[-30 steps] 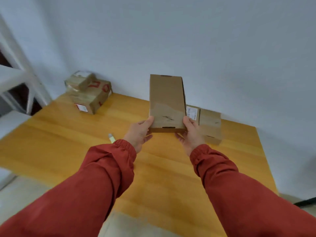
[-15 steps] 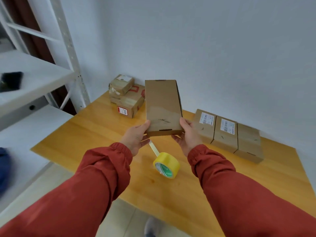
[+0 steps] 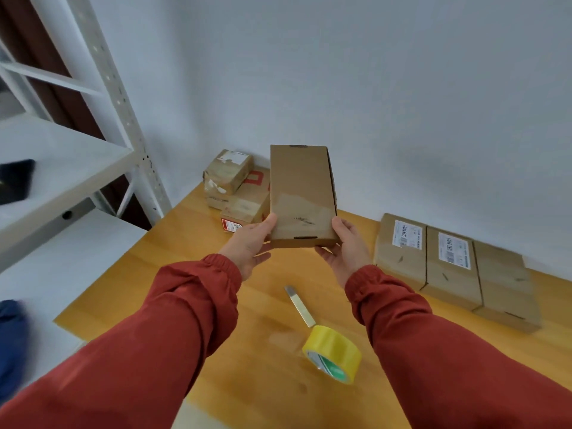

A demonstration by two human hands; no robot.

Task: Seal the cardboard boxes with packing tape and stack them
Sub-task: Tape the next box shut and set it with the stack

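Note:
A flat brown cardboard box [image 3: 301, 193] is held up in the air above the wooden table [image 3: 192, 243], its long side pointing away from me. My left hand [image 3: 252, 246] grips its near left corner and my right hand [image 3: 343, 249] grips its near right corner. A roll of yellow packing tape [image 3: 332, 352] lies on the table below my hands, with a loose strip of tape [image 3: 299, 306] stretched out from it. Three brown boxes [image 3: 452, 267] lie side by side at the right, two with white labels. A stack of two boxes [image 3: 236, 187] stands in the far left corner.
A white metal shelving unit [image 3: 102, 97] stands to the left of the table, with a dark flat object [image 3: 15, 181] on one shelf. Something blue [image 3: 10, 342] shows at the lower left edge. A white wall runs behind the table.
The view has swung left and down, bringing the tape roll, the shelving and the row of three boxes into sight. Both hands keep the same hold on the raised box.

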